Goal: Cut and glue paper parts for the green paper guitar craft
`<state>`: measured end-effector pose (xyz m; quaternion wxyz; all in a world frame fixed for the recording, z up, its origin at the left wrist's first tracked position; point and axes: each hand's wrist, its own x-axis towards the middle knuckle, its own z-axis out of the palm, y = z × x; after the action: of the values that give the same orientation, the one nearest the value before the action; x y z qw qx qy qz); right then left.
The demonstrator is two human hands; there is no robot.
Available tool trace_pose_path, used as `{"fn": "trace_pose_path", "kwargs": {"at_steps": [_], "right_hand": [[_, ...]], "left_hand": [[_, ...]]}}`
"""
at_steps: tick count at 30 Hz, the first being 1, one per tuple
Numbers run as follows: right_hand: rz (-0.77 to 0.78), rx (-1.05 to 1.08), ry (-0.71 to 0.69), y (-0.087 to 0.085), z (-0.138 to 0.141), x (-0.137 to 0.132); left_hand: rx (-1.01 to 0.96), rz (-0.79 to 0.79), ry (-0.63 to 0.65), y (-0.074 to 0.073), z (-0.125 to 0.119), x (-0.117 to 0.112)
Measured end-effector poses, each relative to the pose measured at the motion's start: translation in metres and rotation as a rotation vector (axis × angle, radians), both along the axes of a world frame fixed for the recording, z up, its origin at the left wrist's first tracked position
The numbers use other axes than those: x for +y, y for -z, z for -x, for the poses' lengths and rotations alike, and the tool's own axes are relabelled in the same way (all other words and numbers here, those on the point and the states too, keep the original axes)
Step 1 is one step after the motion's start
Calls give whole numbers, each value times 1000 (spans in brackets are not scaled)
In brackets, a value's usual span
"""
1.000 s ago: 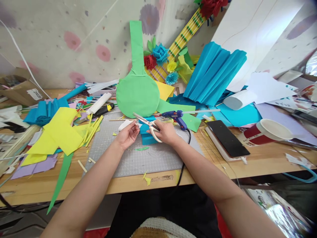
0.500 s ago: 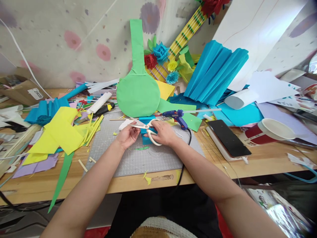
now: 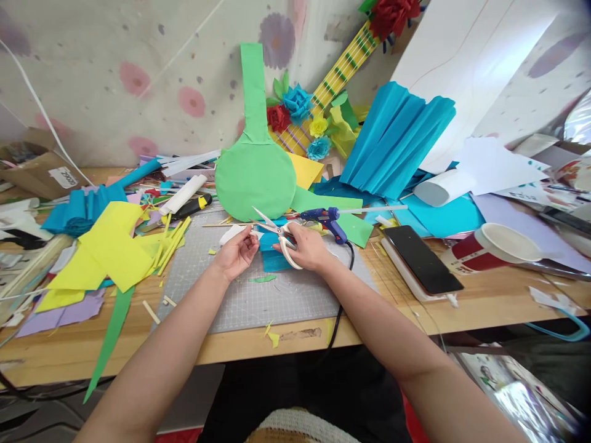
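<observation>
My right hand (image 3: 307, 247) is closed around the pale handles of a pair of scissors (image 3: 287, 251). Their blades are spread apart and point toward the upper left. My left hand (image 3: 236, 253) is pinched, with a small piece of white paper (image 3: 255, 234) at its fingertips, close to the lower blade. More white paper (image 3: 231, 234) shows just behind that hand; whether it is the same piece I cannot tell. Beneath the scissors, blue paper (image 3: 274, 261) lies on the grey cutting mat (image 3: 286, 301). A green paper scrap (image 3: 263, 279) is in front of it.
Behind my hands a green paper-covered round shape with a neck (image 3: 256, 184) leans on the wall. A blue glue gun (image 3: 327, 220) lies right of the scissors, its cord crossing the mat. Further right are a phone (image 3: 423, 258) and a paper cup (image 3: 492, 246). Yellow paper (image 3: 115, 246) lies left.
The scissor blades have opened wider, the upper one now pointing higher. The blades have drawn back slightly from my left fingers. The view has shifted a little.
</observation>
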<state>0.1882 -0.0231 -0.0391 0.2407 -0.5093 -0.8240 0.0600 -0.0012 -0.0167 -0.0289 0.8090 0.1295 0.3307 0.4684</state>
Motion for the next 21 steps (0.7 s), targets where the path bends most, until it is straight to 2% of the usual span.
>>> {"fn": "trace_pose_path", "kwargs": {"at_steps": [7,13,21], "right_hand": [[-36,-49,-86,-1,8,-3],[-32,-103,-24,-1,9,-5],[-66,-90,-29,0,7,-4]], "left_hand": [[56,-11,-50,0,-3,-1],[43,19,-59,3,-2,1],[13,52,-40,-1,-2,0]]}}
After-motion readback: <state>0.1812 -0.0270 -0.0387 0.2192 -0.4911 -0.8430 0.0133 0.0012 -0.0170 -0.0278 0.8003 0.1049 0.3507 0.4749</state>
